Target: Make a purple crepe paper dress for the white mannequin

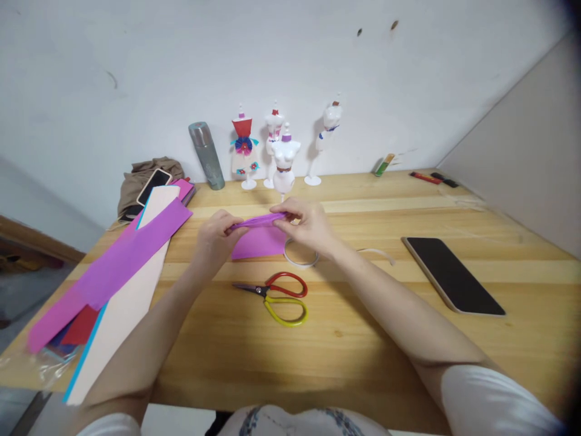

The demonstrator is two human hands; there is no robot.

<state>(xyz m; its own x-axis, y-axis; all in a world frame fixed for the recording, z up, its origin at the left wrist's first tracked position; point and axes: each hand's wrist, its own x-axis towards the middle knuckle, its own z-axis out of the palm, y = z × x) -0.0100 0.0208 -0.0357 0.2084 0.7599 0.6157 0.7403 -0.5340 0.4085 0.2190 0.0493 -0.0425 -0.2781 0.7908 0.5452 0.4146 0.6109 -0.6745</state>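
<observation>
Pinched between the fingertips of both hands is a strip of purple crepe paper, gathered into narrow folds along its top edge. My left hand grips its left end and my right hand its right end. Behind and below the folds lies a flat purple piece; whether it joins the folded strip I cannot tell. Scissors with one red and one yellow handle lie just in front, blades pointing left. A roll of thin white tape rests beneath my right wrist. Beyond my hands stands a white mini mannequin.
Behind are other mannequins, one in a red and white dress, and a grey-green flask. Long purple and white sheets cover the left side. A large phone lies right; a small green tube leans at the wall.
</observation>
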